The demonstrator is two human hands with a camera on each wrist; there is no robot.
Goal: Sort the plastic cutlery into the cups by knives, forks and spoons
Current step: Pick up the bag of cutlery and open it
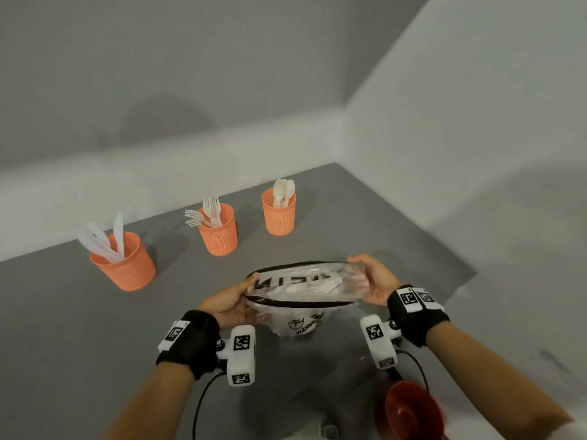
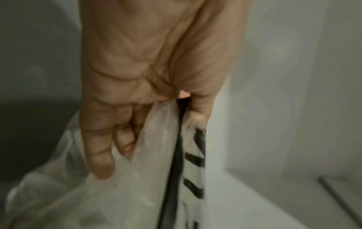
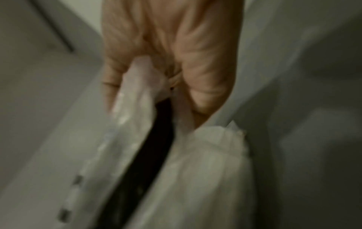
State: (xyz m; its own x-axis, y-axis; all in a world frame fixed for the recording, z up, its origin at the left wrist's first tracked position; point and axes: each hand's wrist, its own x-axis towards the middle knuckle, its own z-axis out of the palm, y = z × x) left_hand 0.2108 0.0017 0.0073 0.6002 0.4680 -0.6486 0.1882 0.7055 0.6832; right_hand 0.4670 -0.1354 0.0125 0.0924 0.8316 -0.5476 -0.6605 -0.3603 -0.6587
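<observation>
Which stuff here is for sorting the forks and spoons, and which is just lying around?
For the job:
knife cup
fork cup
spoon cup
clear bag, held by left hand and right hand

Just lying about:
red bowl

Three orange mesh-patterned cups (image 1: 219, 236) hold white cutlery (image 1: 212, 211) — the clear bag (image 1: 301, 289) carries black edging and lettering.

My table (image 1: 365, 217) is a flat grey surface pushed into a corner. Ahead of me a pale ledge (image 1: 158, 182) runs along its far edge, and above it a plain grey wall (image 1: 190, 58) rises, carrying a soft rounded shadow. To my right a lighter, whitish wall (image 1: 492, 106) meets it at the corner. The light is dim and even.
</observation>
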